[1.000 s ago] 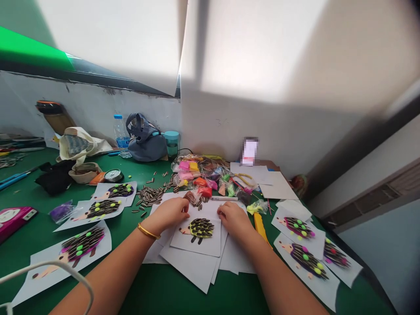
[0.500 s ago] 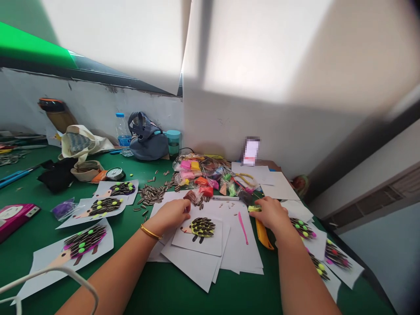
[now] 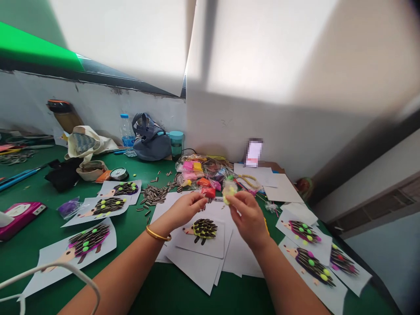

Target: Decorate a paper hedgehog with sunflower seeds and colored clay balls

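Note:
My right hand (image 3: 247, 216) pinches a small clear bag of yellow-green modelling clay (image 3: 229, 188) above the white paper. My left hand (image 3: 188, 210) is raised to its left, thumb and fingers drawn together; whatever may be between them is hidden. Below and between both hands lies a card with a hedgehog picture (image 3: 205, 228), its back covered in striped sunflower seeds over yellow-green clay. Loose white sheets (image 3: 197, 267) are under the card. A heap of sunflower seeds (image 3: 154, 194) lies left of my left hand.
Several finished-looking hedgehog cards lie left (image 3: 88, 243) and right (image 3: 310, 262). Bagged coloured clay (image 3: 200, 168), scissors (image 3: 247, 179) and a phone (image 3: 254, 153) stand or lie behind. A bottle (image 3: 127, 138), blue bag (image 3: 151, 142) and cup (image 3: 176, 144) line the wall. A white cable (image 3: 75, 269) crosses the lower left.
My right hand has moved left from beside the yellow cutter, bringing the yellow-green clay bag over the paper. My left hand has shifted slightly right. The view has turned a little.

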`<state>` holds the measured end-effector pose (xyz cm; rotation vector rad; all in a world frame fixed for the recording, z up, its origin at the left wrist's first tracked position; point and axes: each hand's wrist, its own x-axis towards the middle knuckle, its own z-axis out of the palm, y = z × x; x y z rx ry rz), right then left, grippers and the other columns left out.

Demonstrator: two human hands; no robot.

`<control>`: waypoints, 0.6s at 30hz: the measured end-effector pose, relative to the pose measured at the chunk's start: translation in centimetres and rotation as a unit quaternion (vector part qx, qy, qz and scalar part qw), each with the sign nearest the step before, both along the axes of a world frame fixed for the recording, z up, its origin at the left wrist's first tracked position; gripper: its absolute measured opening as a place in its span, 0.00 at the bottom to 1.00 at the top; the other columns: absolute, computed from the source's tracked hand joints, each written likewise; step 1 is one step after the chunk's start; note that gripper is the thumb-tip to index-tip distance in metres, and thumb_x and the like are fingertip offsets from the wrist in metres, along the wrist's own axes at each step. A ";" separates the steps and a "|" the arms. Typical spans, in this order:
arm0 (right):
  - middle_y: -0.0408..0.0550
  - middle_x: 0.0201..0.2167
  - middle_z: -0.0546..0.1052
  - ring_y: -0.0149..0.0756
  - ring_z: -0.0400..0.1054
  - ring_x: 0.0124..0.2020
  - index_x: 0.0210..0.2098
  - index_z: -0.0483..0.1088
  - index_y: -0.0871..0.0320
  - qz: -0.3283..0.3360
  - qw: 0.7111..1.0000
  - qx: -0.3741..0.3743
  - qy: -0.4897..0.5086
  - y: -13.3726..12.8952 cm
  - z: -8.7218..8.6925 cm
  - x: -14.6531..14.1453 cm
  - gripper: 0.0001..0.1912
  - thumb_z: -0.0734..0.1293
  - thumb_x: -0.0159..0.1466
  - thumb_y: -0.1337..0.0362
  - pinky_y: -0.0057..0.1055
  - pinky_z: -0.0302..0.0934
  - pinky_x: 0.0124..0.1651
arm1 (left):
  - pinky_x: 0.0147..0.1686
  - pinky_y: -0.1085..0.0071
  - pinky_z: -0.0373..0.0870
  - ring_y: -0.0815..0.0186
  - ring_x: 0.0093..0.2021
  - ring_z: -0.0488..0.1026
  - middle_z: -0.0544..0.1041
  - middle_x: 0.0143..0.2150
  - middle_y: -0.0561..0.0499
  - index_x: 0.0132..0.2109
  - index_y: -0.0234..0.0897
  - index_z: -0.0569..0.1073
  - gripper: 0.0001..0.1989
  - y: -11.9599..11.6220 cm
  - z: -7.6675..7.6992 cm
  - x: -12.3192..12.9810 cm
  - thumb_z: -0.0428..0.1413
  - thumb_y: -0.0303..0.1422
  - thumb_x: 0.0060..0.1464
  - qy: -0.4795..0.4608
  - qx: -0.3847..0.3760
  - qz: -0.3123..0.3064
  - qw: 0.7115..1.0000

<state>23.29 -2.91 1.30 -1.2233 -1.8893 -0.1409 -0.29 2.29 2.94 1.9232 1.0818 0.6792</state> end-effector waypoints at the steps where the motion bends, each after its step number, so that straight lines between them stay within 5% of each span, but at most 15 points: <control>1: 0.52 0.46 0.71 0.39 0.68 0.45 0.50 0.74 0.50 0.029 1.000 -0.001 -0.008 -0.1 -0.3 -0.9 0.17 0.61 0.66 0.69 0.37 0.65 0.47 | 0.35 0.70 0.67 0.63 0.37 0.74 0.77 0.37 0.48 0.41 0.37 0.74 0.20 -0.2 0.2 0.5 0.47 0.48 0.61 -0.076 -0.049 -0.004 0.996; 5: 0.51 0.46 0.71 0.38 0.68 0.45 0.50 0.74 0.50 0.082 0.996 -0.016 -0.025 -0.1 -1.1 -2.7 0.20 0.60 0.65 0.74 0.36 0.66 0.45 | 0.34 0.71 0.67 0.63 0.40 0.74 0.77 0.41 0.44 0.49 0.35 0.74 0.23 -1.0 -0.1 1.9 0.51 0.49 0.59 -0.243 -0.133 0.014 0.961; 12: 0.50 0.48 0.70 0.40 0.66 0.49 0.51 0.70 0.49 0.149 0.987 -0.063 0.019 -0.4 -1.3 -3.4 0.22 0.61 0.61 0.75 0.38 0.66 0.50 | 0.34 0.71 0.67 0.67 0.34 0.72 0.77 0.37 0.50 0.41 0.35 0.75 0.14 -1.6 -1.7 2.1 0.60 0.41 0.52 -0.284 -0.127 0.090 0.946; 18: 0.53 0.50 0.69 0.41 0.65 0.52 0.47 0.66 0.53 0.129 0.978 -0.109 0.122 -0.5 -1.4 -3.7 0.14 0.63 0.62 0.71 0.39 0.67 0.51 | 0.36 0.71 0.70 0.66 0.36 0.75 0.76 0.34 0.51 0.39 0.36 0.71 0.15 -2.3 -2.1 2.2 0.59 0.43 0.53 -0.308 -0.154 0.106 0.933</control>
